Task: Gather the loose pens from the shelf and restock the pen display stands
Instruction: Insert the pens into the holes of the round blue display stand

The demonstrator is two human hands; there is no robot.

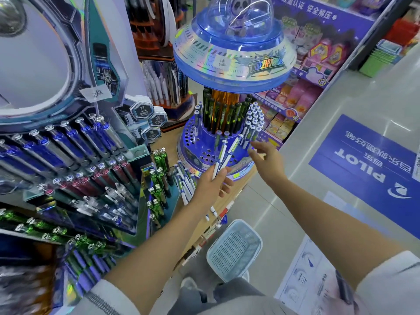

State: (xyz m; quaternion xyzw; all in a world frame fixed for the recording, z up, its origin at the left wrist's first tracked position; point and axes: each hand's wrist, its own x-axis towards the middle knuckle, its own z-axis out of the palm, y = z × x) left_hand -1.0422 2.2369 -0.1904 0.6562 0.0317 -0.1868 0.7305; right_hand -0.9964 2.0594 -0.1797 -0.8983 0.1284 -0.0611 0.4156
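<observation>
Here the left hand (212,186) grips white pens (223,153); the right hand (267,159) hovers open beside it. They look light, slick: pinch mid-barrel.

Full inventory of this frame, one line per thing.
shelf: one, light wood, under the displays
round pen stand: one, blue, clear dome, centre
black-and-green pens: many, upright in the stand's top tier
white-capped pens: many, white and blue, stand's right side
loose pens: several, white and blue, on shelf left of the stand
tiered pen display: one, rows of blue, red and green pens, left
basket: one, pale blue, on the floor below
floor sticker: one, blue, white PILOT lettering, right
held pens: a few, white and blue, before the stand
left hand: one, grips held pens
right hand: one, open, empty, reaching toward the stand
</observation>
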